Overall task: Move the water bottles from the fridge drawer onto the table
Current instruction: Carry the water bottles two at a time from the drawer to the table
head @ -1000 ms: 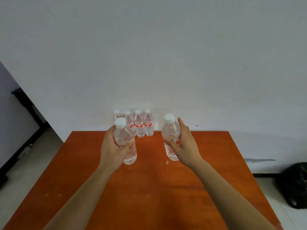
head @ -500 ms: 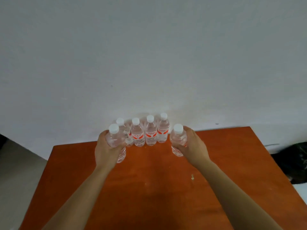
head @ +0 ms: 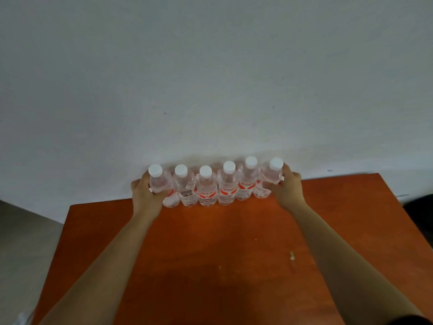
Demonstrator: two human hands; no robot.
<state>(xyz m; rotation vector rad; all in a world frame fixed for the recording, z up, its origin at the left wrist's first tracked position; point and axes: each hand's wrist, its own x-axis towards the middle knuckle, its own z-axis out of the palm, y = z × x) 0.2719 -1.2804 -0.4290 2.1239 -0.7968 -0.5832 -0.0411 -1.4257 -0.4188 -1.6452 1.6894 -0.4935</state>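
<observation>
We find six water bottles lined up along the far edge of the table (head: 210, 254), close against the white wall (head: 210, 78), caps up and shoulder to shoulder. A second ago only four stood there, and the other two were carried above the middle of the table, nearer to us. Now those two have reached the ends of the line. The left hand (head: 146, 195) has its fingers curled round the left end bottle (head: 161, 184), and the right hand (head: 289, 188) is wrapped round the right end bottle (head: 269, 181); both grips remain closed on their bottles. The four middle bottles (head: 216, 187) sit between them, untouched by either hand, each just beside its neighbour. The bases of the two held bottles look level with the rest, so we judge them set down or very nearly so, though the fingers hide part of the left one. For the task this means two more bottles have arrived. What we think remains here is to let go cleanly without knocking the tight row. The fridge drawer is out of view, so we cannot tell whether more bottles wait there. A small pale speck (head: 292, 255) lies on the table nearer to us, on the right.
</observation>
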